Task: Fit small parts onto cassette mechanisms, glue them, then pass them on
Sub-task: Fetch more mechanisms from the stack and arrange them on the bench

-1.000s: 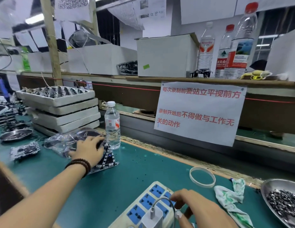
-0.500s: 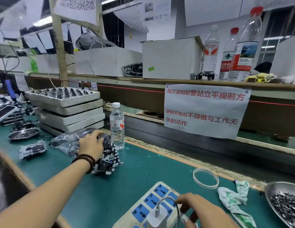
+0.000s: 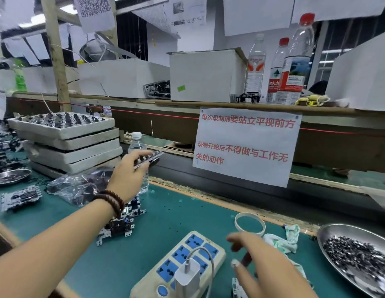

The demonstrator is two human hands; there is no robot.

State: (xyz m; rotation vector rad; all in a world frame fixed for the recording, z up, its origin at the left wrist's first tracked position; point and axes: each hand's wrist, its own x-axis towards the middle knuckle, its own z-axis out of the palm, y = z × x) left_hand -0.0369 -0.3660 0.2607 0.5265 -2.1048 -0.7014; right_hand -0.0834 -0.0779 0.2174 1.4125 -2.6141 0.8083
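Note:
My left hand (image 3: 128, 175) is raised above the green mat and grips a flat cassette mechanism (image 3: 149, 159), held out toward the grey conveyor belt (image 3: 208, 177). Below my wrist, two more mechanisms (image 3: 119, 226) lie on the mat. My right hand (image 3: 258, 261) hovers low at the front, fingers curled round a thin dark red tool (image 3: 245, 259); a mechanism's corner (image 3: 237, 289) shows just under it. A metal dish of small dark parts (image 3: 359, 257) sits at the right.
A white and blue power strip (image 3: 183, 263) with a charger plugged in lies between my hands. A tape ring (image 3: 249, 223), a rag (image 3: 281, 239), a water bottle (image 3: 137, 145), a plastic bag of parts (image 3: 80, 186) and stacked foam trays (image 3: 69, 143) surround the mat.
My left hand has lifted a mechanism off the pile and carried it up and right toward the belt. My right hand has shifted slightly right of the power strip.

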